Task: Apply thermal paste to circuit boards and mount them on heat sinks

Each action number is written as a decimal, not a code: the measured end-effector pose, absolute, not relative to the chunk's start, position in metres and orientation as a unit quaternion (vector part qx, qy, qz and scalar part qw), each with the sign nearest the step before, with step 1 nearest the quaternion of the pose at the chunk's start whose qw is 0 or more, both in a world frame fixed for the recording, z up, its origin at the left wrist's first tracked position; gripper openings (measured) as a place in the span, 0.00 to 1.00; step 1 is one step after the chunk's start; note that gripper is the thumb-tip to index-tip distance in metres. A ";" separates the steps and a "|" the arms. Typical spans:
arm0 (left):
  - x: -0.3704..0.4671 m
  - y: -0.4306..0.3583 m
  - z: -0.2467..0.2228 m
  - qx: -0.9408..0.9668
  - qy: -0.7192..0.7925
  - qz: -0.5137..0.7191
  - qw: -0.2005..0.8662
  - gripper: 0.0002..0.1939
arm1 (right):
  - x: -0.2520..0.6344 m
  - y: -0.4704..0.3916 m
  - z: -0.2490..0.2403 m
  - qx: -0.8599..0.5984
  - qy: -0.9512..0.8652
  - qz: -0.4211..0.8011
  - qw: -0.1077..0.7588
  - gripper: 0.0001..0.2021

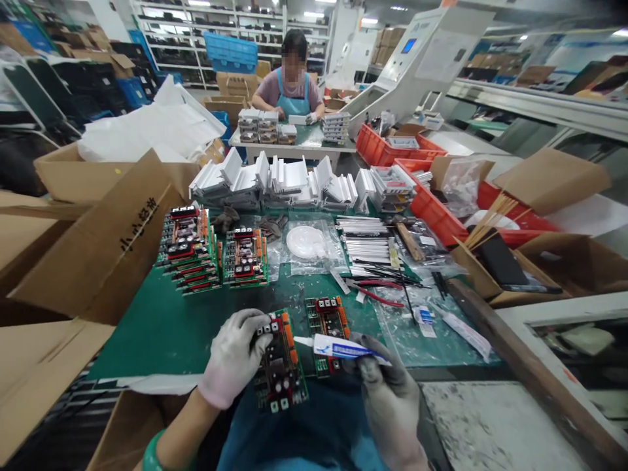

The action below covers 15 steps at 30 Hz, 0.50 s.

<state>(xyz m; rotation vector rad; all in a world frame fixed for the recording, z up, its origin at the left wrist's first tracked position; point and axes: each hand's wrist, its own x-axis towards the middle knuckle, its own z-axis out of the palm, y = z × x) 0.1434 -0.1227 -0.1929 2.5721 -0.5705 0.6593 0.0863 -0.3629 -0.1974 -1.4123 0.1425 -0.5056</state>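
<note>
Circuit board (pixel 282 366) is at the near edge of the green surface (pixel 157 333), its lower part reaching past that edge over the person's lap. The left hand (pixel 234 356), gloved, has its fingers clamped on the board's upper left side; that one-sided grip could let the free end dip or twist if pushed. In the gloved right hand (pixel 392 392), fingers close around a white-and-blue tube (pixel 338 348), its nozzle just beside the orange connectors (pixel 289 337). A hard squeeze could put out too much paste or smear components; whether any is flowing, I cannot tell.

The tube passes over a second board (pixel 326 317) near the same edge, so a low wrist could knock it or drip there. Green surface shows between the left hand and the board stacks (pixel 189 252), giving sideways room; rightward, red-handled pliers (pixel 377 288) and plastic bags (pixel 405 327) could snag a sleeve.
</note>
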 end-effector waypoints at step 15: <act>0.151 -0.097 -0.220 0.903 -0.339 0.104 0.245 0.34 | 0.107 -0.336 -0.192 -0.809 -0.210 -0.296 0.463 0.10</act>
